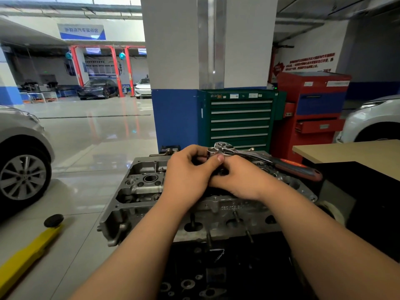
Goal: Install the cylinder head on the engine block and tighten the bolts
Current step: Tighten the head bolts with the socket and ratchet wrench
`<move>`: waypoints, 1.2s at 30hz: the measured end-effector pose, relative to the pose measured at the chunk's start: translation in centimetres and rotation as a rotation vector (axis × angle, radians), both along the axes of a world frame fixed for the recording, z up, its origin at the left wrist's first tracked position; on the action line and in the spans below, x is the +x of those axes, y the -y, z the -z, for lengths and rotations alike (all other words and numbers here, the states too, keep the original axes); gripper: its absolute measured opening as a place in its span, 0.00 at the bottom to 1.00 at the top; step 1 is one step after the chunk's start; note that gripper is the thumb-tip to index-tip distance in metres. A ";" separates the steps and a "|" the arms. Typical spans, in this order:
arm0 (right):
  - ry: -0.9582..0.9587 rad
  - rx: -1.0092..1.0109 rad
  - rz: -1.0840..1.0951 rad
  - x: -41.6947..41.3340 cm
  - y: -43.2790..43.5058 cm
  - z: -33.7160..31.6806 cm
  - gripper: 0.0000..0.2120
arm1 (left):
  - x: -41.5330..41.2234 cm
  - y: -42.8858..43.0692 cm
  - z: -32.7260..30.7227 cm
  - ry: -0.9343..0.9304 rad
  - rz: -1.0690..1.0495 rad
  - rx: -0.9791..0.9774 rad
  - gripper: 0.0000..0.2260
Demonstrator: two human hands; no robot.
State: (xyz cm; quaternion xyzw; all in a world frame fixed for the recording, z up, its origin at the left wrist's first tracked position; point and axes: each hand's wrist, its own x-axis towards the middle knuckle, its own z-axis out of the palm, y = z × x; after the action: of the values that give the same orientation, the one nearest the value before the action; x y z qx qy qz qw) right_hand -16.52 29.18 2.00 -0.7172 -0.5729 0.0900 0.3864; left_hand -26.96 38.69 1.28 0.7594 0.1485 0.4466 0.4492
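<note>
Fingers of the left hand [190,172] pinch the socket [211,153] on the ratchet [249,154] over the cylinder head [138,189]; the right hand [240,179] is curled, its hold unclear. Cast lettering is blurred.

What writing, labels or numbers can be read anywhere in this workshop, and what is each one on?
"新能源汽车实训区" (slightly blurred): blue-and-white banner high on the far left wall.
Red lettering on the white wall at right: too blurred to read.
Cast number on the cylinder head: blurred, not readable.
Stickers atop the green tool cabinet and the red tool cabinet: too small to read.
</note>
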 end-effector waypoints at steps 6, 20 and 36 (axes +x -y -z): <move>0.003 -0.007 0.077 0.6 0.0 0.1 0.06 | 0.0 0.0 0.0 -0.040 0.090 0.049 0.03; -0.224 0.175 0.132 0.0 0.9 -0.1 0.05 | -0.5 -0.2 0.1 -0.020 0.096 0.054 0.14; 0.053 0.140 0.344 -1.8 -0.6 -2.3 0.13 | -1.8 -0.4 0.7 -0.437 -0.142 0.362 0.08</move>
State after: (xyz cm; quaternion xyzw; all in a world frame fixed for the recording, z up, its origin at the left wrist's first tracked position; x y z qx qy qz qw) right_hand -18.35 29.73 4.30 -0.7783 -0.4566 -0.0365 0.4296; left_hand -28.74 39.08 0.53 0.8932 0.2124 0.3219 0.2314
